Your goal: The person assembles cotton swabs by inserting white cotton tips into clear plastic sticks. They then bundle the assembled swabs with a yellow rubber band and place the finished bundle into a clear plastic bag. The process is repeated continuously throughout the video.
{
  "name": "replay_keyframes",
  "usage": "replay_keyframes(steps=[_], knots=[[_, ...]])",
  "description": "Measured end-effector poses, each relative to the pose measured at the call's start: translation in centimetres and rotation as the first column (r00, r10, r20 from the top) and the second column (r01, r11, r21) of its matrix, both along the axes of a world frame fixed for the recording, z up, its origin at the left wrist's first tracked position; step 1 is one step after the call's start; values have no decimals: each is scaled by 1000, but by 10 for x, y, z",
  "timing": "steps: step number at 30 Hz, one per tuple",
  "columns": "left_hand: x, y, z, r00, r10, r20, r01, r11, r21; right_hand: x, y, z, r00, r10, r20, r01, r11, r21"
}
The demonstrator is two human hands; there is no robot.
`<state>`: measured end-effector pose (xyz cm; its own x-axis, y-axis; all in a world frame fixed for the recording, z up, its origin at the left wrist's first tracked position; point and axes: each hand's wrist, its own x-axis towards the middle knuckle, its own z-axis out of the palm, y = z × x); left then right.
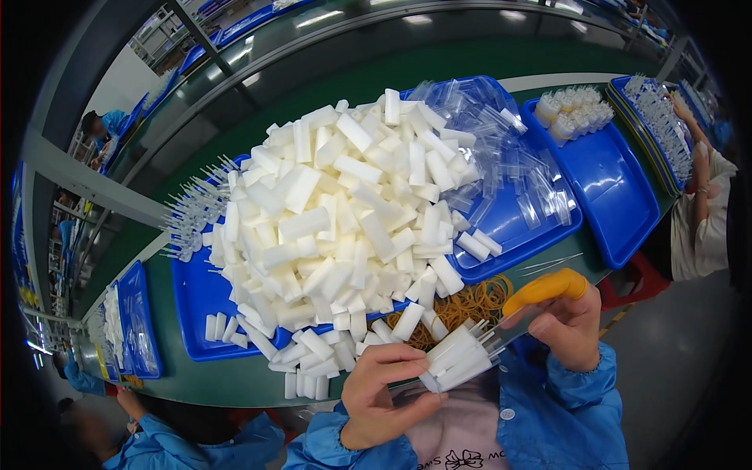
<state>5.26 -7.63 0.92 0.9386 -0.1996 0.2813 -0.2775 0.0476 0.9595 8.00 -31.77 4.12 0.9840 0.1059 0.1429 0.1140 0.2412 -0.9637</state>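
left hand (372, 399) holding a bundle of white sticks (460, 360), just before the rubber bands (479, 301); right hand (576, 325) beside it, finger and thumb parted, grip cannot be told.

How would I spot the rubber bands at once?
Find the huge mound of white pieces. At its lower right edge, left of the person's right hand, lies a tangled heap of rubber bands. Its thin amber loops set it apart from the white pieces beside it.

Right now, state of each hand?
Left hand: closed on the white bundle.
Right hand: fingers curled by a clear piece; whether it's gripped, can't tell.
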Motion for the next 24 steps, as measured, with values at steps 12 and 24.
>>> replay_keyframes(steps=[12,24], knots=[[6,1,26,976,-128,178,34,891,452,-4,7,2,995,-23,97,25,1000,-12],[7,-5,27,982,-84,166,14,924,383,-5,12,1,992,9,127,8,991,-135]])
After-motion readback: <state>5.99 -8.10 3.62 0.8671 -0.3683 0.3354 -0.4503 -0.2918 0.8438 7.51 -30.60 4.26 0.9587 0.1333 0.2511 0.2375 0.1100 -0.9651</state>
